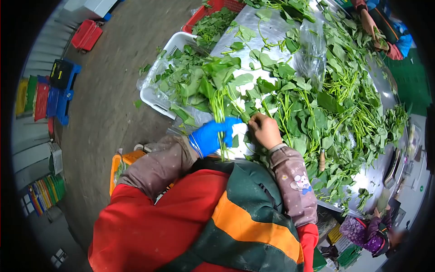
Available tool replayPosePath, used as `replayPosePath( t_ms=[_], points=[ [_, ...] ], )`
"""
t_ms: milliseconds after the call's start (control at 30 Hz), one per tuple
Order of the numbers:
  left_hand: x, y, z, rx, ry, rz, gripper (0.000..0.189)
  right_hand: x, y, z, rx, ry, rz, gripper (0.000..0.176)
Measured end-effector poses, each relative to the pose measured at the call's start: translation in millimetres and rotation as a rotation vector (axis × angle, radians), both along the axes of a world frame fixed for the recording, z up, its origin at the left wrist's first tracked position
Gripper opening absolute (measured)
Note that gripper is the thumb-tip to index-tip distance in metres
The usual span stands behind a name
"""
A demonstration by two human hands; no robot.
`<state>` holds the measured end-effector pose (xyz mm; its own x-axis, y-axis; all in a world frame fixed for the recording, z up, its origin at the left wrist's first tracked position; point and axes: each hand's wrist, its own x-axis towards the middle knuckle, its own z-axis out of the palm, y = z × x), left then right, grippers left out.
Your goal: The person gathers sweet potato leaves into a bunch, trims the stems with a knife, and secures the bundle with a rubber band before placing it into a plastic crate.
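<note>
My left hand [212, 137], in a blue glove, is wrapped round a bunch of leafy green stems [218, 106], leaves pointing away from me and the cut ends hanging below the fist. Just to its right, my bare right hand [266, 130] has its thumb and fingertips pressed together at the edge of a green leaf; whether it grips that leaf is too small to tell. Loose greens [312, 113] cover much of the metal table [242, 34] beyond and right of my hands. A white basket [156, 106] with greens and clear plastic stands left of the bunch.
A red basket [195, 20] of greens is behind the white one. An orange crate [116, 174] sits by my left elbow. Clear plastic bags [312, 50] lie on the table. One person's hand [369, 25] works at the top right; another person [369, 231] is at the lower right.
</note>
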<state>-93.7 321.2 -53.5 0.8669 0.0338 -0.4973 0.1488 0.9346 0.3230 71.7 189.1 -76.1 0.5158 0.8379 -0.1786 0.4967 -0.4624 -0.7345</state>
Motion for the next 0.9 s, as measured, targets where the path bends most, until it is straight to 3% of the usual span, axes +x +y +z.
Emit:
replayPosePath(
  t_ms=[67, 133, 233, 400, 433, 533, 633, 700, 800, 833, 867, 900],
  points=[
    [-6, -2, -6, -0.109, -0.029, -0.119, 0.037, 1, -10, -2, 0.073, 0.181, -0.046, 0.012],
    [-2, 0, -12, 0.192, 0.152, -0.042, 0.036, -4, -19, 17, 0.060, 0.687, -0.219, 0.010],
    [11, 1, -5, 0.227, 0.287, 0.101, 0.037, -9, -31, 40, 0.100, 0.615, -0.228, 0.007],
    [33, -11, -12, 0.206, 0.244, 0.019, 0.035, -26, -39, 67, 0.201, 0.332, -0.159, 0.008],
    [37, -12, -2, 0.204, 0.260, 0.008, 0.034, -26, -38, 76, 0.199, 0.177, -0.078, 0.009],
    [47, -8, -4, 0.301, 0.317, -0.097, 0.031, -33, -41, 80, 0.258, 0.030, 0.048, 0.008],
    [56, 1, 1, 0.365, 0.241, -0.208, 0.030, -37, -44, 85, 0.202, 0.083, 0.175, 0.009],
    [58, 5, 0, 0.428, 0.178, -0.106, 0.029, -33, -52, 89, 0.129, 0.250, 0.381, 0.013],
    [61, 19, 0, 0.345, 0.082, -0.029, 0.033, -26, -67, 90, 0.088, 0.360, 0.273, 0.018],
    [61, 22, 4, 0.288, 0.058, -0.030, 0.034, -21, -67, 84, -0.014, 0.451, 0.058, 0.026],
    [61, 23, 10, 0.233, 0.034, -0.032, 0.036, -13, -68, 84, 0.026, 0.147, 0.042, 0.039],
    [60, 23, 15, 0.244, 0.013, -0.048, 0.039, -10, -66, 84, 0.053, 0.154, -0.022, 0.049]
  ],
)
